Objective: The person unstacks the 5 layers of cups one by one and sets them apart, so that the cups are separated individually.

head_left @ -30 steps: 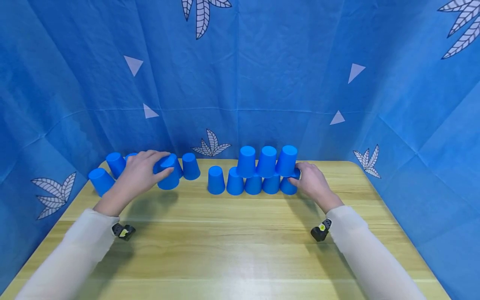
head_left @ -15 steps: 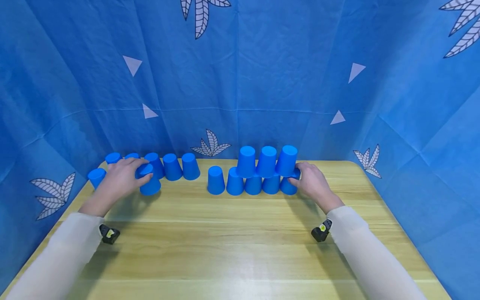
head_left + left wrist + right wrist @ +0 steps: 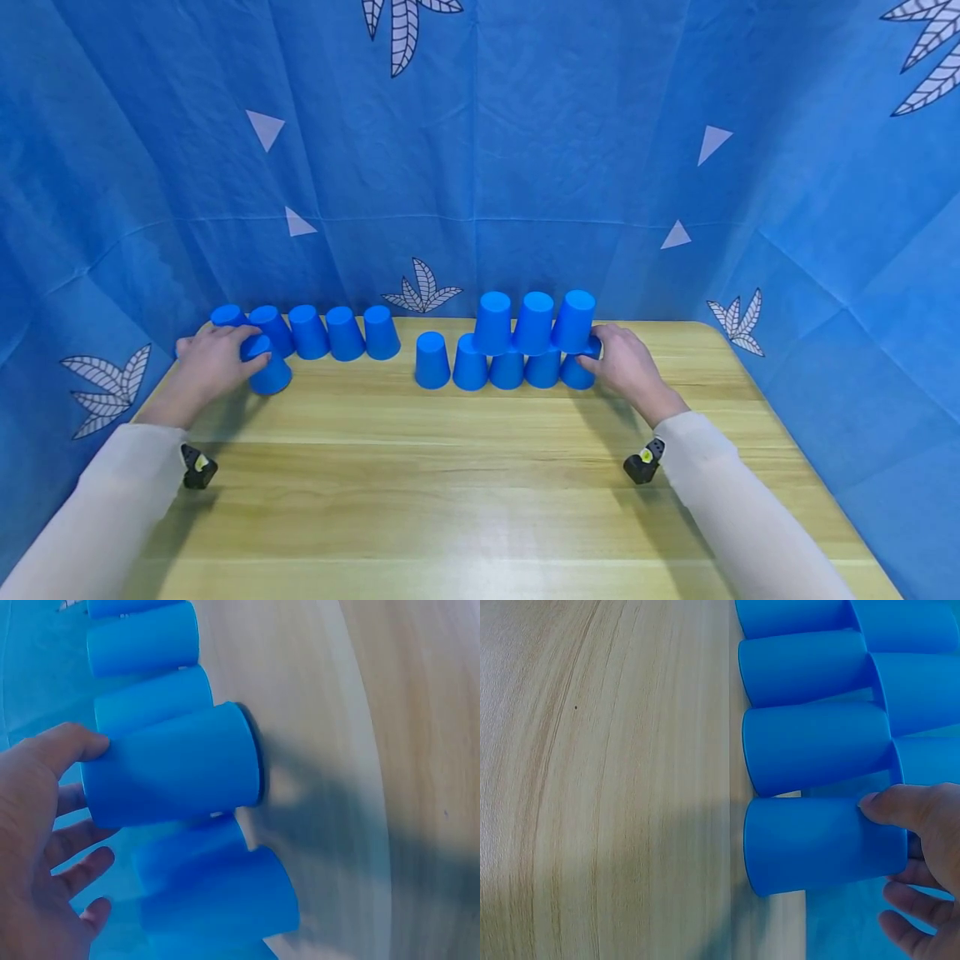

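Observation:
Several blue cups stand upside down on the wooden table (image 3: 465, 475). At the back left is a row of cups (image 3: 345, 333). My left hand (image 3: 225, 354) grips one blue cup (image 3: 267, 372) at the row's left end, thumb on its side; the left wrist view shows this held cup (image 3: 172, 776) tilted, its rim close to the tabletop. At centre stands a two-tier cup stack (image 3: 533, 322) over a bottom row. My right hand (image 3: 603, 354) holds the rightmost bottom cup (image 3: 576, 373); in the right wrist view the thumb lies on that cup (image 3: 821, 844) and the fingers curl behind it.
A blue patterned cloth (image 3: 480, 167) hangs behind and on both sides of the table. One single cup (image 3: 432, 360) stands at the left end of the stack's bottom row. Small black wrist cameras (image 3: 197, 467) (image 3: 643, 462) sit under both sleeves.
My left hand has slid to the left along the front of the back row with its cup, and more cups now show standing to its right. The right hand has stayed in place.

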`<state>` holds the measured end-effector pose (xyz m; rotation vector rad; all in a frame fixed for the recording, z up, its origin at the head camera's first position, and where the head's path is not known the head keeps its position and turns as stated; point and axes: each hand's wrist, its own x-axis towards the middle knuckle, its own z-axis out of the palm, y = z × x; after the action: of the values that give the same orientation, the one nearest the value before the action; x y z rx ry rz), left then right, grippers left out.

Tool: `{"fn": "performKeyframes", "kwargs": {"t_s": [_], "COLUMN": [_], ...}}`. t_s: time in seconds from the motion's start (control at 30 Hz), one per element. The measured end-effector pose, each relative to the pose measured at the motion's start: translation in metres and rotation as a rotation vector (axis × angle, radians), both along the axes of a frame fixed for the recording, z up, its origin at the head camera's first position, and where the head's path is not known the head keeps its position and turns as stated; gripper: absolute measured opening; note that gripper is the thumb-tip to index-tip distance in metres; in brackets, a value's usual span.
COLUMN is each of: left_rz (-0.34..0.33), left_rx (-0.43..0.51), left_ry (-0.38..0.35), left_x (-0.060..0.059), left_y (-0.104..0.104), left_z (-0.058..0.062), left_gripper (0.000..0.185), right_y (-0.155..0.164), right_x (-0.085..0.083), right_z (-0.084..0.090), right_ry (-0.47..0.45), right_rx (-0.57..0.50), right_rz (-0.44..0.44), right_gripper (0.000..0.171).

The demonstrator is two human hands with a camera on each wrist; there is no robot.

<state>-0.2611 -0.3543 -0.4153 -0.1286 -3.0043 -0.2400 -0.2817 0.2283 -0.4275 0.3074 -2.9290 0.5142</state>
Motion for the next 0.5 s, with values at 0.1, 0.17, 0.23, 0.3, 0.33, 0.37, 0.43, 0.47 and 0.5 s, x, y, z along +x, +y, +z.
{"fn": "performKeyframes", "kwargs": {"t_s": [0.1, 0.17, 0.23, 0.3, 0.33, 0.37, 0.43, 0.47, 0.5], "left_rz": [0.016, 0.017, 0.019, 0.023, 0.026, 0.028, 0.032, 0.032, 0.032], "left_rx": [0.000, -0.003, -0.002, -0.002, -0.001, 0.001, 0.003, 0.003, 0.005], "left_ry": [0.002, 0.004, -0.002, -0.007, -0.012, -0.017, -0.022, -0.025, -0.027], "left_x": [0.000, 0.001, 0.001, 0.001, 0.002, 0.002, 0.003, 0.003, 0.004], "left_y": [-0.008, -0.011, -0.014, -0.017, -0.018, -0.019, -0.021, -0.022, -0.023], "left_z": [-0.002, -0.003, -0.003, -0.004, -0.003, -0.003, -0.003, -0.003, -0.002], "left_gripper": [0.063, 0.063, 0.064, 0.063, 0.064, 0.064, 0.065, 0.065, 0.066], "right_y": [0.000, 0.000, 0.000, 0.000, 0.000, -0.001, -0.001, 0.000, 0.000], "right_x": [0.000, 0.000, 0.000, 0.000, -0.001, -0.001, -0.001, -0.002, -0.002], "right_z": [0.000, 0.000, 0.001, 0.001, 0.001, 0.001, 0.001, 0.001, 0.001], "right_ry": [0.000, -0.002, -0.004, -0.004, -0.004, -0.004, -0.003, -0.002, -0.001], "right_rx": [0.003, 0.004, 0.003, 0.002, 0.001, 0.000, -0.001, -0.001, -0.001], "right_rz": [0.002, 0.002, -0.001, -0.002, -0.003, -0.004, -0.005, -0.004, -0.004], "right_gripper": [0.053, 0.053, 0.053, 0.053, 0.054, 0.054, 0.053, 0.053, 0.053]}}
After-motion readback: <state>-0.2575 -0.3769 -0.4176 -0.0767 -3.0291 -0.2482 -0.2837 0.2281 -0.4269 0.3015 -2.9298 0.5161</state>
